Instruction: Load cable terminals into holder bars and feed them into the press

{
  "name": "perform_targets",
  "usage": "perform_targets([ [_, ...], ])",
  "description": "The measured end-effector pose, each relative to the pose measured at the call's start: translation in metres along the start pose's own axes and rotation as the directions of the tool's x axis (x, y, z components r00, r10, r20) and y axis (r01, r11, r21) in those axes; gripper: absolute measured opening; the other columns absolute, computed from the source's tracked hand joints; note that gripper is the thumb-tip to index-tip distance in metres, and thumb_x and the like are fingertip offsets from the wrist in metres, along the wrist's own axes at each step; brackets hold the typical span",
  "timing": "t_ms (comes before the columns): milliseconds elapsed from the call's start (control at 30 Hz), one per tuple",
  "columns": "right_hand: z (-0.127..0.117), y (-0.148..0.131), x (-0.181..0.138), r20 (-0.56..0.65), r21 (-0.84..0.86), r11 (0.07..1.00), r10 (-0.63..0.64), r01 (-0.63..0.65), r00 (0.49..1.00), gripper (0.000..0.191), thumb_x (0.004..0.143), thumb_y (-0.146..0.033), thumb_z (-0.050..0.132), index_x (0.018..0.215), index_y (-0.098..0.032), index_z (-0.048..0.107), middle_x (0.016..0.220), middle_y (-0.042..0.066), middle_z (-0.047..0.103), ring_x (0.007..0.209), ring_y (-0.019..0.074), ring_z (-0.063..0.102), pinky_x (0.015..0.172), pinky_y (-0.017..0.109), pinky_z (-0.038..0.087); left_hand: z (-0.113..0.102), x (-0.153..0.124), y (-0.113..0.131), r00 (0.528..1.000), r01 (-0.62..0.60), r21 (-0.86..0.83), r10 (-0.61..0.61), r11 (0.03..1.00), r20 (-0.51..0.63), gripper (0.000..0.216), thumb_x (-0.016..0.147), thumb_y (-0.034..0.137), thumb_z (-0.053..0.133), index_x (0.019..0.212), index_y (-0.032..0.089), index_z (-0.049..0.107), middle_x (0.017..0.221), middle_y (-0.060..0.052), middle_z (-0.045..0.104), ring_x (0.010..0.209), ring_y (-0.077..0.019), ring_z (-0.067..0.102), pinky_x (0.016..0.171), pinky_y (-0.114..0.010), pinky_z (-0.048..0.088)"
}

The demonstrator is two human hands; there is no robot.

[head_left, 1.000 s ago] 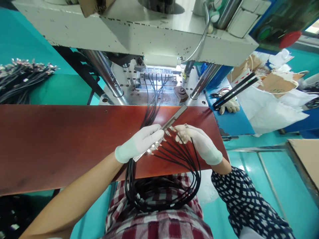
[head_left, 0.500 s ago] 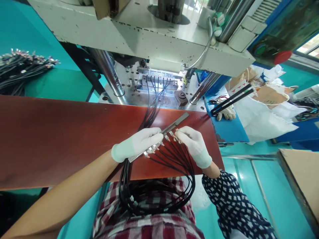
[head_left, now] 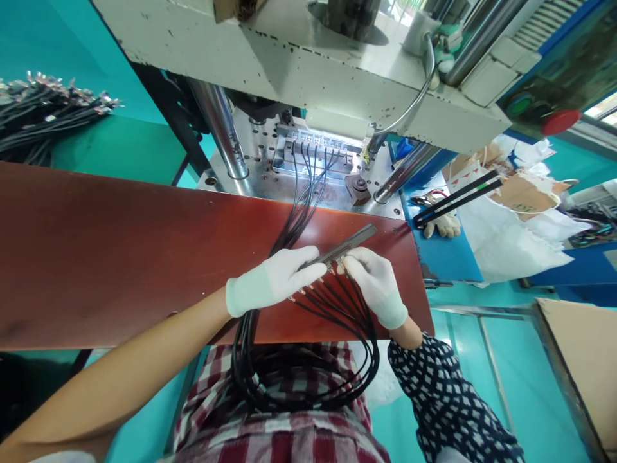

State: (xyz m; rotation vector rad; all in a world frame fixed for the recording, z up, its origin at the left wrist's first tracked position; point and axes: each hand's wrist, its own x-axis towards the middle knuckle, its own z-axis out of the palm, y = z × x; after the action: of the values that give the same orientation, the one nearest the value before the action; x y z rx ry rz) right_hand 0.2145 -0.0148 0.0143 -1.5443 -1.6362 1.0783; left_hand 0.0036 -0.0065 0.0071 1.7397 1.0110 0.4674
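My gloved left hand (head_left: 282,276) is closed around a narrow grey metal bar (head_left: 354,242), which slants up to the right over the table. Along the bar's lower edge sit several small metal connectors (head_left: 311,287), partly covered by my left fingers. Black cables (head_left: 332,305) run from them and loop down over my lap. My gloved right hand (head_left: 373,280) pinches one cable's connector end against the bar. More black cables (head_left: 295,222) lead from under my left hand to a metal fixture (head_left: 313,157) in the press, where their ends sit in a row.
The reddish-brown table (head_left: 120,257) spans the front of a white press (head_left: 308,71) with steel posts. Finished-looking cable bundles (head_left: 43,122) lie at the left. On the right, a blue surface carries a glove (head_left: 442,225) and black strips (head_left: 457,198). A red button (head_left: 562,122) is at upper right.
My left hand has slid along the bar toward the upper right, covering more of the connectors. My right hand keeps its pinch near the bar. The view has shifted slightly.
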Motion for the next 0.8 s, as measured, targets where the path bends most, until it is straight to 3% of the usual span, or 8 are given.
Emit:
perform_targets([
  [133, -0.003, 0.003, -0.007, -0.081, -0.212, 0.969, -0.147, 0.127, 0.986, 0.017, 0.088, -0.026, 0.055, 0.092, -0.02, 0.07, 0.088, 0.003, 0.072, 0.077, 0.0166, 0.063, 0.075, 0.029, 0.048, 0.002, -0.001, 0.0, 1.0, 0.014, -0.177, -0.011, 0.984, 0.022, 0.041, 0.097, 0.056, 0.039, 0.079, 0.02, 0.042, 0.071, 0.004, 0.045, 0.061, -0.0107, 0.047, 0.055, -0.023, 0.04],
  [267, -0.001, 0.0, -0.008, -0.133, -0.45, 0.87, -0.287, 0.2, 0.949, 0.014, 0.085, -0.024, 0.057, 0.078, -0.021, 0.068, 0.067, 0.0, 0.065, 0.06, 0.0139, 0.055, 0.066, 0.029, 0.043, 0.002, -0.002, 0.001, 0.999, 0.032, -0.212, -0.026, 0.977, 0.031, 0.041, 0.097, 0.056, 0.039, 0.079, 0.02, 0.042, 0.071, 0.005, 0.045, 0.061, -0.0098, 0.045, 0.053, -0.021, 0.04],
  [433, 0.001, 0.001, -0.004, -0.118, -0.677, 0.656, -0.543, 0.333, 0.831, 0.021, 0.084, -0.019, 0.056, 0.063, -0.019, 0.058, 0.052, -0.003, 0.053, 0.051, 0.0114, 0.045, 0.061, 0.03, 0.035, 0.001, -0.002, 0.001, 1.0, 0.002, -0.203, 0.004, 0.979, 0.03, 0.04, 0.097, 0.055, 0.04, 0.078, 0.02, 0.041, 0.071, 0.005, 0.043, 0.062, -0.0099, 0.046, 0.054, -0.022, 0.041],
  [533, 0.0, 0.004, -0.005, -0.097, -0.673, 0.656, -0.536, 0.341, 0.838, 0.017, 0.086, -0.019, 0.056, 0.07, -0.019, 0.062, 0.057, -0.003, 0.059, 0.054, 0.0117, 0.05, 0.063, 0.03, 0.038, 0.002, -0.002, 0.001, 1.0, 0.001, -0.211, 0.004, 0.977, 0.026, 0.04, 0.097, 0.055, 0.04, 0.078, 0.02, 0.041, 0.071, 0.005, 0.043, 0.062, -0.0097, 0.045, 0.054, -0.021, 0.042],
  [633, -0.003, 0.003, -0.012, -0.13, -0.657, 0.685, -0.513, 0.314, 0.848, 0.01, 0.088, -0.024, 0.061, 0.093, -0.02, 0.068, 0.084, 0.002, 0.069, 0.071, 0.0143, 0.06, 0.074, 0.031, 0.043, 0.003, -0.002, 0.002, 0.999, 0.035, -0.254, -0.03, 0.967, 0.024, 0.04, 0.097, 0.056, 0.04, 0.078, 0.02, 0.041, 0.071, 0.005, 0.044, 0.061, -0.0096, 0.046, 0.054, -0.021, 0.043],
  [700, -0.004, 0.0, -0.017, -0.152, -0.72, 0.629, -0.556, 0.294, 0.818, 0.012, 0.086, -0.029, 0.065, 0.095, -0.022, 0.07, 0.094, 0.004, 0.069, 0.082, 0.0183, 0.061, 0.078, 0.034, 0.042, 0.003, -0.002, 0.003, 0.998, 0.054, -0.278, -0.05, 0.959, 0.022, 0.04, 0.096, 0.056, 0.041, 0.078, 0.02, 0.041, 0.07, 0.004, 0.044, 0.06, -0.0095, 0.047, 0.053, -0.021, 0.043],
  [800, -0.003, -0.004, -0.021, -0.108, -0.82, 0.497, -0.622, 0.283, 0.776, 0.008, 0.084, -0.032, 0.068, 0.086, -0.025, 0.072, 0.09, 0.004, 0.066, 0.084, 0.0211, 0.057, 0.076, 0.038, 0.038, 0.003, -0.002, 0.004, 0.999, 0.053, -0.281, -0.053, 0.958, 0.009, 0.04, 0.096, 0.055, 0.042, 0.076, 0.02, 0.042, 0.069, 0.004, 0.045, 0.059, -0.0097, 0.048, 0.052, -0.021, 0.043],
])
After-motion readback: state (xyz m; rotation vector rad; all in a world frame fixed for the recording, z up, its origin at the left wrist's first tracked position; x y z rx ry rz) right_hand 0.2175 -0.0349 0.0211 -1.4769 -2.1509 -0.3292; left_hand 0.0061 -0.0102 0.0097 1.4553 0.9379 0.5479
